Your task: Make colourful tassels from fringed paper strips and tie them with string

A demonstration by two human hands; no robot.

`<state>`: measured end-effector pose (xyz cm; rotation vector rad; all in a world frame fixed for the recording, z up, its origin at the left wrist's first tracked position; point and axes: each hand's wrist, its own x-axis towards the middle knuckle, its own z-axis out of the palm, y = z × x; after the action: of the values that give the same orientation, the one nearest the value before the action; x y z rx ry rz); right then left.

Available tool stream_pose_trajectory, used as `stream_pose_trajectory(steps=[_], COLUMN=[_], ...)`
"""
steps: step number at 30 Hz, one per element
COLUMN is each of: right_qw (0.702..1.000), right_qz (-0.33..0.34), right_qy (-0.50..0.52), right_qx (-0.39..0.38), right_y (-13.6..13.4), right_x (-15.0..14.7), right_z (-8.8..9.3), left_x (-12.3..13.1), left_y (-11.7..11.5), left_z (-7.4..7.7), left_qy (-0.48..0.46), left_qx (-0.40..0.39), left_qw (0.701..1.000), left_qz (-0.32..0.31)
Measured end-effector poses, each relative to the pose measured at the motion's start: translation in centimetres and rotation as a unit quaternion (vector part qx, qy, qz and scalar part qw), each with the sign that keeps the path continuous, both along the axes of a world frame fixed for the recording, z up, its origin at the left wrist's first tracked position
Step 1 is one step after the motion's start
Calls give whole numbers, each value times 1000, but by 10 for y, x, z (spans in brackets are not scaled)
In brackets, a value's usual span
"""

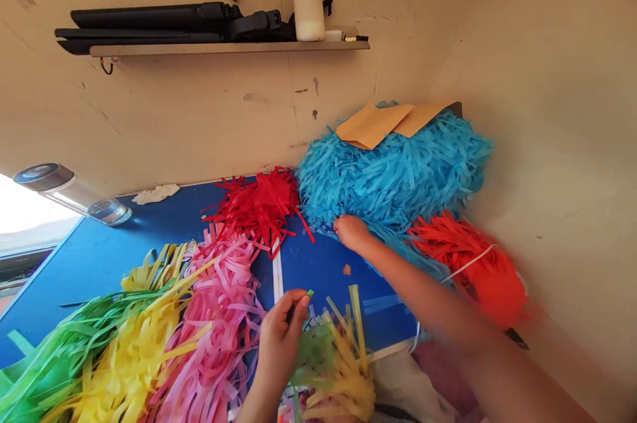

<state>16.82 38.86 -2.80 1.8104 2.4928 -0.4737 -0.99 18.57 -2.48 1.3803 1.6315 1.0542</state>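
Blue table point(308, 267) | tan wall point(199, 111), shelf point(229, 48) | left fingers point(304, 303): pinching green scrap point(310, 293) | right fingers point(339, 225): cannot tell

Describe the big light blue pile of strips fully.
The pile is a bushy heap of thin strips that look like paper or thin plastic. It sits at the back of the table, by the wall. Brown card lies on top, red strips adjoin its left end, and the right hand is at its front edge, contact unclear.
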Motion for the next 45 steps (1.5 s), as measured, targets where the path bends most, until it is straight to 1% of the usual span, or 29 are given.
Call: stream_pose_trajectory(steps=[2, 4, 6, 7, 8, 10, 11, 12, 13, 15, 17, 19, 24, 27, 29, 33, 35, 37, 38, 41, 43, 45], right_qw=[1000, 999, 988, 971, 944, 872, 843, 820, 803, 783, 780, 785, 793, 811, 831, 878, 888, 886, 882, 864, 851, 847], right_qz=[1, 19, 58, 74, 81, 75, 63, 50, 35, -3, -39, -61, -86, -78, -65, -19, 8, 21, 20, 3, -16, -33], right_qy=[15, 42, 144, 228, 318, 475, 522, 554, 578, 606, 611, 606, 600, 578, 551, 478, 457, 461, 470, 503, 523, 530], right_qx=[2, 11, 10, -1, -24, -86, -114, -132, -141, -142, -130, -113, -67, -39, -22, 22, 41, 42, 30, -30, -42, -18], right_y=[-8, -28, -57, -73, -91, -122, -135, -146, -154, -164, -170, -172, -176, -178, -179, -184, -185, -184, -184, -182, -183, -184], right_x=[-1, -1, -1, -1, -2, -3, -3, -4, -4, -4, -3, -1, 4, 6, 7, 12, 14, 15, 16, 15, 15, 15], right_z=[11, 22, 29, 30, 30, 25, 22, 19, 16, 11, 8, 7, 8, 9, 9, 12, 15, 19, 20, 21, 19, 16], left_x=[-1, -3, -4, -4, -4, -1, 0, 2, 4, 7, 9, 11, 14, 13, 12, 9, 8, 8, 9, 8, 8, 7], left_y=[-1, -1, -2, -2, -3, -3, -3, -4, -4, -5, -5, -7, -10, -11, -11, -9, -8, -7, -7, -8, -7, -7], left_z=[1, 4, 7, 8, 9, 11, 12, 12, 13, 13, 13, 13, 14, 18, 21, 27, 28, 27, 26, 23, 22, 23], left_qy=[-3, -7, -14, -17, -19, -9, 2, 17, 32, 57, 72, 85, 124, 166, 210, 306, 315, 290, 270, 216, 206, 211], left_qx=[-1, 1, 5, 8, 12, 26, 37, 47, 57, 73, 85, 99, 139, 157, 167, 188, 186, 169, 155, 111, 117, 157], left_qw=[1000, 1000, 1000, 999, 999, 999, 999, 999, 998, 996, 993, 990, 980, 969, 957, 918, 912, 925, 935, 957, 958, 951], left_qz=[4, 12, 22, 26, 28, 26, 20, 12, 4, -14, -32, -46, -73, -92, -111, -167, -183, -179, -172, -160, -163, -164])
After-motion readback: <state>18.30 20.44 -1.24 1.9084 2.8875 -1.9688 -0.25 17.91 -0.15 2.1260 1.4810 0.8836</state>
